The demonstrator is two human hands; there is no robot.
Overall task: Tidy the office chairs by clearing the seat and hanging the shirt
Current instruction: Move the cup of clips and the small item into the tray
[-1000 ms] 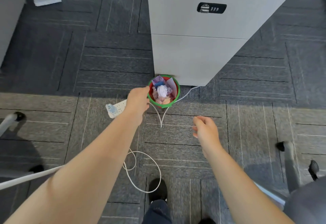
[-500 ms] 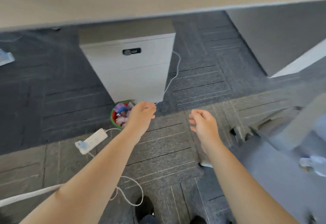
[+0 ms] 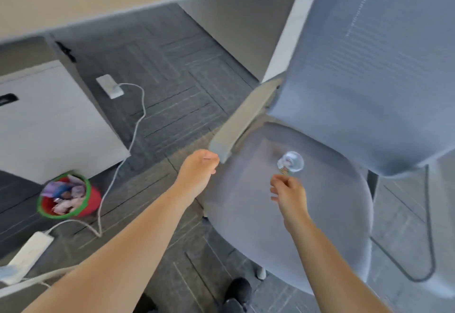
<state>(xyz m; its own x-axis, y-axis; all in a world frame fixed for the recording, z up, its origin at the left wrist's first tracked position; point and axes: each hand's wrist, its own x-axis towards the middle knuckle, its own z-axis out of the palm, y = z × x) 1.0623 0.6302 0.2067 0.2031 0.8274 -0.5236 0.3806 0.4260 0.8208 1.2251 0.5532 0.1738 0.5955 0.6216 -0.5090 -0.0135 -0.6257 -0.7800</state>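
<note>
View swung right since half a second ago, grey-blue office chair now filling right of frame, small crumpled clear wrapper on seat centre, blurred, right hand just below it, fingers loosely curled, empty, left hand curled, empty, beside armrest, red bin lower left.

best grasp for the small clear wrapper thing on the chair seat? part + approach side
Likely a pinch on the near lower edge of the crumpled clear wrapper, coming from above and from the person's side. It lies loose and low on the flat chair seat, and the right hand is already just short of that edge. The image is blurred, so its exact shape is unclear.
</note>
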